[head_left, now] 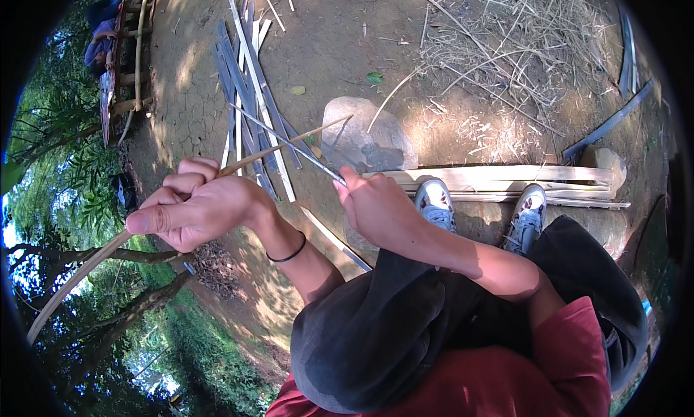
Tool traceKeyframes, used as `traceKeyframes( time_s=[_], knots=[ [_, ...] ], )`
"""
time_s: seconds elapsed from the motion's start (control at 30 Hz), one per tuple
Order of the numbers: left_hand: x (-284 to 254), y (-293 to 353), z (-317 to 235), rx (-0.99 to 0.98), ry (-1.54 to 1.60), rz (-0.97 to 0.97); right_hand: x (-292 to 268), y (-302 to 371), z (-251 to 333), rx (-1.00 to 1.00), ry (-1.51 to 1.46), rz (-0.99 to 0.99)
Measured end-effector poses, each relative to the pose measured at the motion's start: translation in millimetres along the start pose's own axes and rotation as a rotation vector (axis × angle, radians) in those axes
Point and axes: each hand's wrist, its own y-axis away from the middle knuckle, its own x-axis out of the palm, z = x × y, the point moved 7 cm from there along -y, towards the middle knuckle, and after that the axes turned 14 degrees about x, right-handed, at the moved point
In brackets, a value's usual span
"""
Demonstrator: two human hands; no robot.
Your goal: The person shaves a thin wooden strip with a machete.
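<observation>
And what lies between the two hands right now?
In the head view, the tapering pale strip from the left hand crosses the thin dark tool from the right hand, with split strips lying below; contact is unclear.

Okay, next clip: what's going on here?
A seated person is working outdoors with bare hands. The left hand grips a long, thin tan strip, and the right hand holds a thin, dark, rod-like piece. The two cross in front of the person; whether they touch is hard to tell. On the ground beyond lie a bundle of loose strips, a large stone and a scatter of dry shavings.
</observation>
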Motion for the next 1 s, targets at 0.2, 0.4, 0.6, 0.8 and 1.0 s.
traceKeyframes(
  time_s=[0.2, 0.4, 0.6, 0.8, 1.0],
  knots=[
    [-12.4, 1.0, 5.9, 0.001, -0.05, -0.024, 6.2, -10.1, -12.3, -0.086, 0.056, -0.167],
    [-12.9, -9.7, 16.8, -0.174, 0.117, 0.149, -9.4, 0.1, -3.0, -0.103, 0.033, -0.157],
    [-15.9, 17.4, 27.4, -0.412, 0.216, 0.193, -17.3, 5.1, 0.2, -0.055, 0.009, -0.075],
    [-4.7, 2.9, 5.1, -0.425, 0.506, 0.239, -19.3, 7.8, 20.0, -0.093, -0.076, 0.012],
    [-15.5, -6.9, 3.6, -0.328, 0.33, 0.214, -14.9, 11.0, 28.2, -0.118, -0.08, 0.026]
  ],
)
